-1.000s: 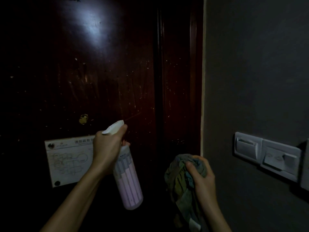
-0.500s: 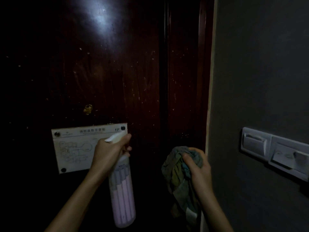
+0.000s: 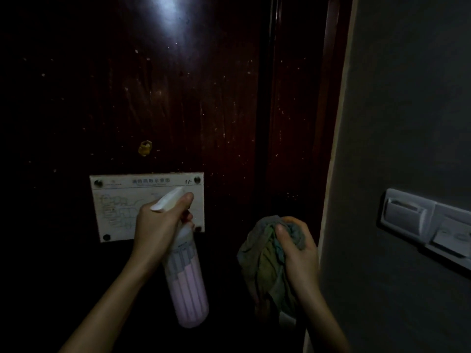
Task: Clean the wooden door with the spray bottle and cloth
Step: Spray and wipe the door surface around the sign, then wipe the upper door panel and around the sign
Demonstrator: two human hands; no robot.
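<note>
— Pink plastic spray bottle (image 3: 187, 278) gripped in left hand (image 3: 158, 228), nozzle facing dark wooden door (image 3: 153, 98). Right hand (image 3: 297, 248)?

— Clenched round bunched grey-green cloth (image 3: 265, 261), just off the door. Spraying step appears in hand; wiping the speckled panel likely follows.

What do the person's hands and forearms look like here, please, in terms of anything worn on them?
Both the left hand and the right hand are bare: no gloves, rings, watch or bracelets show. Both forearms are uncovered to the frame's bottom edge, with no sleeve in view.
</note>
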